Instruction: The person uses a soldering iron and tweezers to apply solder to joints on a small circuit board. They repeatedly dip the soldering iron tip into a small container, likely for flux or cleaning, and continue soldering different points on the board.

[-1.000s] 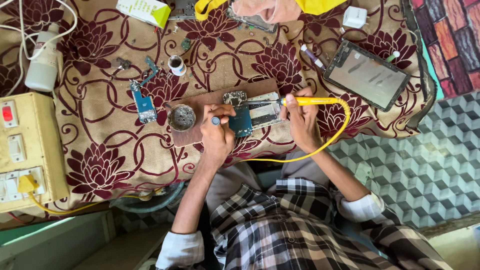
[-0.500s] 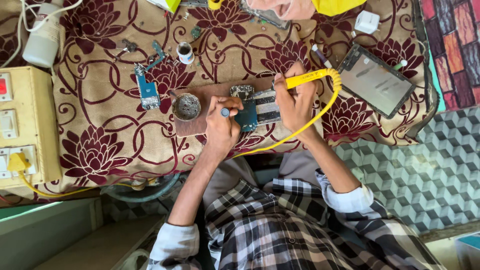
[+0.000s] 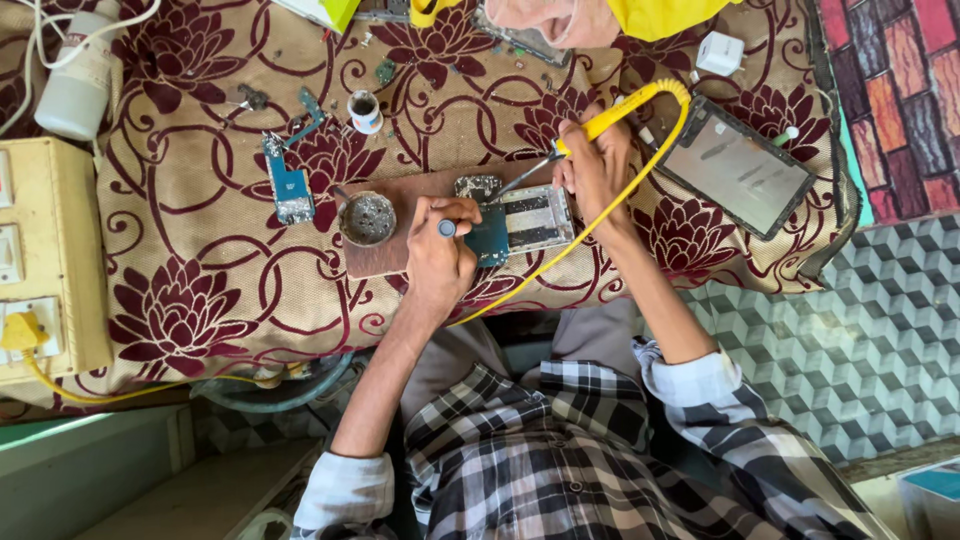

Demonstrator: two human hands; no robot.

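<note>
Right hand (image 3: 598,170) pinches the yellow soldering iron (image 3: 615,112) like a pen, tip angled down toward 8 o'clock onto the opened phone (image 3: 525,222) on the wooden board (image 3: 385,258). Left hand (image 3: 440,255) is clenched round a thin tool with a round end (image 3: 446,228), its fingers pressing on the phone's 9 o'clock edge. I judge it best to keep the left hand firm and touch briefly; flux tin (image 3: 367,218) sits at 9 o'clock.
</note>
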